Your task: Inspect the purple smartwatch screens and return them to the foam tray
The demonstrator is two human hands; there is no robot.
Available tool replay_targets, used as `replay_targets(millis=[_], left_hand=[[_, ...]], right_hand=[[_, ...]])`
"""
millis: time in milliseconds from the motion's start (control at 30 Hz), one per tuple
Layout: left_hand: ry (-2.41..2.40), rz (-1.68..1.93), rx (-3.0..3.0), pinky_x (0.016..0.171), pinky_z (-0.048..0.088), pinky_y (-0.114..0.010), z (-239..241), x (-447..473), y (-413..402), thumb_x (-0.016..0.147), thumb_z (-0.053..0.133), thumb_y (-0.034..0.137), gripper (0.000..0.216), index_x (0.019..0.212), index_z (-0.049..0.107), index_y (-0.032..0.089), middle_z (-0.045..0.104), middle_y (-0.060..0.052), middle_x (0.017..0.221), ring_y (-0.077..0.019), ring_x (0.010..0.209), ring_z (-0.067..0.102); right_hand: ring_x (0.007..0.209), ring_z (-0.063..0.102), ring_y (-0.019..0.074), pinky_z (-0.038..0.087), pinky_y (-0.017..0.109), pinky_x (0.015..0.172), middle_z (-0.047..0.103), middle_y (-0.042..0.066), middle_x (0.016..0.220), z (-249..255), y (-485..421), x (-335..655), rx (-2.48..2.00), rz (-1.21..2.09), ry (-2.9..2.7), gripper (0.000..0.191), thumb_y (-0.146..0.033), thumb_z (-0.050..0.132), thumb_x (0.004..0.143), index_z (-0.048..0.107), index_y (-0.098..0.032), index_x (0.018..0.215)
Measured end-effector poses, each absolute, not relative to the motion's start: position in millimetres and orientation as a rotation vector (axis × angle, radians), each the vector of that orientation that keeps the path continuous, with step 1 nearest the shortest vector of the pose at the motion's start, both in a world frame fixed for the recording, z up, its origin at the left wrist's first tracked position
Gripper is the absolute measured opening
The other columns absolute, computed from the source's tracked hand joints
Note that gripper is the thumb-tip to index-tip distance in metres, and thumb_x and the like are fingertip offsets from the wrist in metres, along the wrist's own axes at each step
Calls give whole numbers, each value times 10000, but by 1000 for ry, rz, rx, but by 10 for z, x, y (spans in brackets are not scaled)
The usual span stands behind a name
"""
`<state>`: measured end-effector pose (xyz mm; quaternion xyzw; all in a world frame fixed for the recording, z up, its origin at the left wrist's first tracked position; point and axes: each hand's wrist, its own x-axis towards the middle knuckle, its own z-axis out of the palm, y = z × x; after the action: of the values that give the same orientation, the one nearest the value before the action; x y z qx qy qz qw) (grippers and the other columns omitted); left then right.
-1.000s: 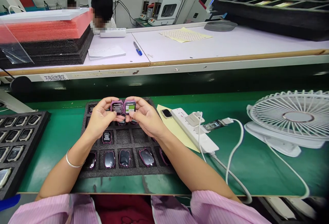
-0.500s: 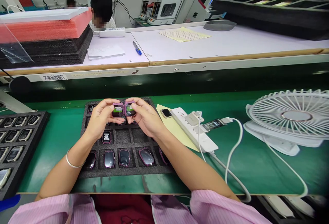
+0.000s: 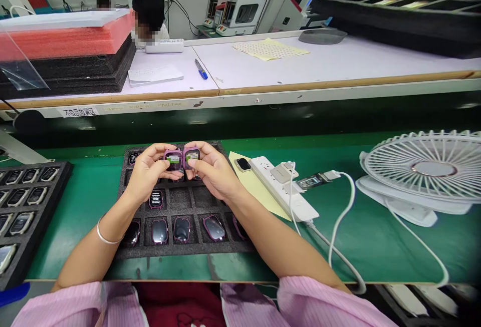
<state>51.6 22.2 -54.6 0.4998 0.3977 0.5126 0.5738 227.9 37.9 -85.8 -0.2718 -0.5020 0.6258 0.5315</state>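
My left hand (image 3: pixel 152 169) grips a purple-framed smartwatch body (image 3: pixel 173 159) by its edges, its screen lit with a green band. In my right hand (image 3: pixel 208 167) is a second purple smartwatch body (image 3: pixel 192 155), also lit, with the thumb over its lower screen. The two watches are side by side, close together, above a black foam tray (image 3: pixel 179 198). Several purple watches lie in the tray's pockets, among them one with lit white text (image 3: pixel 156 199) and a dark one (image 3: pixel 214 228). My hands and forearms hide part of the tray.
To the right are a yellow sheet with a lone watch (image 3: pixel 242 165), a white power strip (image 3: pixel 283 189) with plugs and cables, and a white fan (image 3: pixel 424 167). Another foam tray of watches (image 3: pixel 28 217) stands at the left. Beyond a raised shelf (image 3: pixel 255 86) a person (image 3: pixel 149 9) sits.
Both hands stay over the tray with the two watches. My right thumb has shifted lower on its watch, uncovering more of the lit screen.
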Motion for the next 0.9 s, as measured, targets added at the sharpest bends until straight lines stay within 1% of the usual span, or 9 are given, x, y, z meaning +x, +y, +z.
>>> replay_targets(millis=[167,333,433,633,900], left_hand=[[960,1210,1183,602,673,-271,-546,525,232,701,712,254,365,1034,616,141,697,-13,950,-206,604,756],[946,1203,1182,599,670,-272,-547,503,239,708,710,272,379,1049,616,135,704,-20,944,-212,615,759],[941,1201,1204,617,674,-283,-551,493,238,722,724,283,389,1064,611,136,705,-30,950,-209,627,760],[985,1210,1260,627,675,-286,-580,499,252,734,779,306,415,1072,599,148,709,-66,1065,-166,624,745],[965,1196,1234,648,672,-298,-555,491,238,721,739,294,419,1088,596,148,687,-41,1011,-180,643,750]], right_hand=[[574,598,95,485,263,571,654,-15,937,-858,380,2284,-640,1497,-1205,364,-247,744,750,605,-207,1084],[579,618,110,500,279,591,666,-18,915,-846,376,2292,-651,1509,-1209,384,-265,746,739,602,-207,1090],[583,621,120,508,291,599,673,-16,902,-831,368,2294,-654,1511,-1209,378,-295,761,755,602,-210,1088],[579,614,115,498,285,588,666,-10,898,-841,370,2280,-659,1492,-1226,376,-339,781,796,594,-215,1098],[600,626,113,500,274,599,660,-11,917,-843,368,2272,-645,1467,-1249,381,-238,730,758,581,-216,1108]])
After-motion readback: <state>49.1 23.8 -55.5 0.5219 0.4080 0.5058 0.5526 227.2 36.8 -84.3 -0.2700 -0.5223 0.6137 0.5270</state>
